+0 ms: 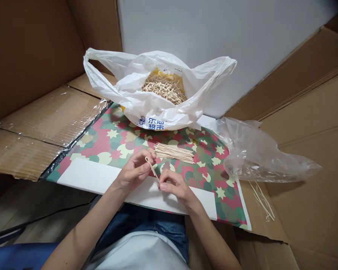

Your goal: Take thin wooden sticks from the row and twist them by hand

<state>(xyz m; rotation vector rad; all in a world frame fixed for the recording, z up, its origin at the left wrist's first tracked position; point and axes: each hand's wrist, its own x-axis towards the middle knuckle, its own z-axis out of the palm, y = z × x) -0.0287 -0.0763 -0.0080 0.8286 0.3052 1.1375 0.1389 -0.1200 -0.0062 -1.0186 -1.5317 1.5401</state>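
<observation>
My left hand point(136, 169) and my right hand point(173, 184) are both pinched on one thin wooden stick point(152, 167) that has a looped, knotted end. They hold it over a board with a star camouflage pattern point(107, 140) lying across my lap. Just beyond my fingers a tidy bundle of straight sticks point(174, 152) lies on the board. Further back stands a white plastic shopping bag point(157, 90), open at the top and full of tangled sticks.
A crumpled clear plastic bag point(259, 153) rests on the board's right corner. A few loose sticks point(261, 200) lie on the cardboard below it. Flattened cardboard boxes point(45, 116) surround the board on the left and right. A grey wall is behind.
</observation>
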